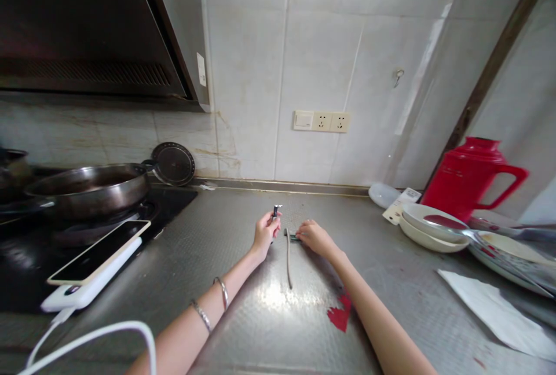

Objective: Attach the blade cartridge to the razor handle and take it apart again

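Note:
Upright in my left hand (264,233) is a small T-shaped razor (275,212) with a black handle and silver head; the fingers are closed round it. My right hand (316,237) rests low over the counter, its fingers closed on the end of a small dark green item (294,238) whose kind I cannot make out. Between the hands a thin grey stick or cord (289,262) lies lengthwise on the metal counter (243,317), its far end against the green item. Beside my right forearm lies a torn red piece (340,314), partly covered by the arm.
At left, a steel pan (91,192) stands on the stove, with a phone (99,252) on a white power bank (93,276) and its cable in front. To the right are a red thermos jug (464,175), stacked bowls (430,230), plates and a white paper (495,308).

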Available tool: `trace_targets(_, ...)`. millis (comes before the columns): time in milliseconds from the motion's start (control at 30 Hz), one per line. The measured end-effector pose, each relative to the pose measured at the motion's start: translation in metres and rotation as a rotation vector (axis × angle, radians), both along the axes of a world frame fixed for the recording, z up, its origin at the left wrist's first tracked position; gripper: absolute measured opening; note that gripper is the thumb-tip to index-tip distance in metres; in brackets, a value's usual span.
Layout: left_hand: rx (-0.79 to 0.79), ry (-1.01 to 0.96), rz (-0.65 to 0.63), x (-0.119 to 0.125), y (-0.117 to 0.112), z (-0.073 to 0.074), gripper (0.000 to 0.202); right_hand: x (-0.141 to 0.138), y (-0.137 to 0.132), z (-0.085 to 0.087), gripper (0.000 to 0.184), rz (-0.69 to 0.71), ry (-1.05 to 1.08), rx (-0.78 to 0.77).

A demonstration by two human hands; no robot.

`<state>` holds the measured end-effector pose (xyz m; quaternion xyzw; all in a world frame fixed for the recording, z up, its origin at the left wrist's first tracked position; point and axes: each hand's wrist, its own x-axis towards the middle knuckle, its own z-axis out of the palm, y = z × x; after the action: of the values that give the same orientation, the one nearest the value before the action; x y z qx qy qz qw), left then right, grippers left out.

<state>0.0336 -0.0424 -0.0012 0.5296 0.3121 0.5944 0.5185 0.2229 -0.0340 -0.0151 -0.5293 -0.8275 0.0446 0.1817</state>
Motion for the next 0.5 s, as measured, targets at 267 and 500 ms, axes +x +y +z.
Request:
trace_targets(267, -0.009, 0.01, 0.012, 0.0003, 0.0006, -0.0024, 0.024, -0.0052, -0.0079, 0.0069, 0.027, 0.004, -0.065, 0.044)
trace_targets(500, -0.01, 0.006, 0.009, 0.0001, 0.0039, -0.0052, 0.026, -0.0066, -0.0074, 0.0054, 0.03, -0.007, -0.084, 0.041)
